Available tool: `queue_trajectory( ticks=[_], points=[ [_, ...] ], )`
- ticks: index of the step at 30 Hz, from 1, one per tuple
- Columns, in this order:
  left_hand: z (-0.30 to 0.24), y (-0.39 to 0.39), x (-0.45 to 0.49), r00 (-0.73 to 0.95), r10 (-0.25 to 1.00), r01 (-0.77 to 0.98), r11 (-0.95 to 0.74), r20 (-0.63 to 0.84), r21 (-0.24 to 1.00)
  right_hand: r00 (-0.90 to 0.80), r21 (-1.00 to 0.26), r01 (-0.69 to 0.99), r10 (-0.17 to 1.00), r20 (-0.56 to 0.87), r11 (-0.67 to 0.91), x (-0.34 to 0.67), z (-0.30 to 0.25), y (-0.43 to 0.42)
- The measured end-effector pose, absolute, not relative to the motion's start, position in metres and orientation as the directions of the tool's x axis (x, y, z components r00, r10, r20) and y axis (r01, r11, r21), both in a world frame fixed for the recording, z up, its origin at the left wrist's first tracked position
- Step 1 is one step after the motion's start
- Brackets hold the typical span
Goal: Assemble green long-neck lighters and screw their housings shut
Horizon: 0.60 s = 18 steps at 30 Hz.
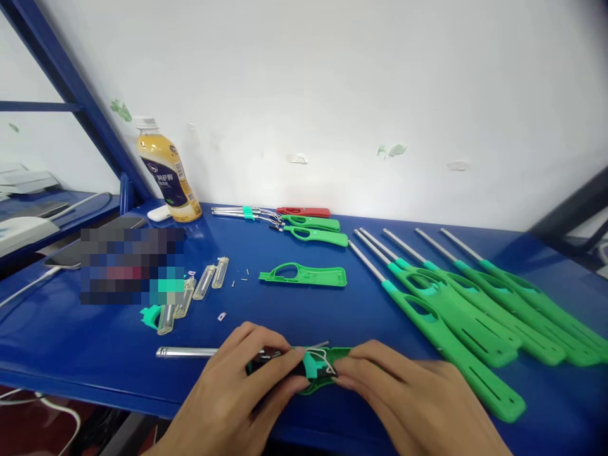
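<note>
Near the front edge of the table lies an opened long-nosed gas lighter, its green half shell facing up and its metal tube pointing left. My left hand is closed round its middle, thumb and fingers at a black part and the teal trigger. From the other side, my right hand pinches the handle end, fingertips at the white wires. The fingers hide much of the inside. Behind my hands rests a loose green half shell.
Several assembled green lighters lie at the right. Clear fuel tanks and a teal trigger sit at the left. Opened green and red lighter parts lie near the wall, right of a yellow bottle. A phone lies far left.
</note>
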<state>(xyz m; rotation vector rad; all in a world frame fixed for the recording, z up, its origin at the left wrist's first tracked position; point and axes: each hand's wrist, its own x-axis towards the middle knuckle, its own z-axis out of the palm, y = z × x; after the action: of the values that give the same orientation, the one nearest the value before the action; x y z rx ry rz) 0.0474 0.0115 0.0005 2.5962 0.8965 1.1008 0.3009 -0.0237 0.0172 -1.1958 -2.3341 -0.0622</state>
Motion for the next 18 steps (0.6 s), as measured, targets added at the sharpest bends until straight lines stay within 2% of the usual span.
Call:
queue_trajectory(
  ticks=[10,18],
  points=[
    [-0.0011,0.0105,0.0477,0.547,0.597,0.455,-0.801,0.587,0.39,-0.467,-0.163,0.776,0.729,0.501,0.609,0.2961,0.0137,-0.0242],
    [-0.001,0.0107,0.0482,0.564,0.591,0.481,-0.803,0.577,0.352,-0.483,-0.069,0.803,0.715,0.506,0.592,0.2957,0.0074,-0.0257]
  ],
)
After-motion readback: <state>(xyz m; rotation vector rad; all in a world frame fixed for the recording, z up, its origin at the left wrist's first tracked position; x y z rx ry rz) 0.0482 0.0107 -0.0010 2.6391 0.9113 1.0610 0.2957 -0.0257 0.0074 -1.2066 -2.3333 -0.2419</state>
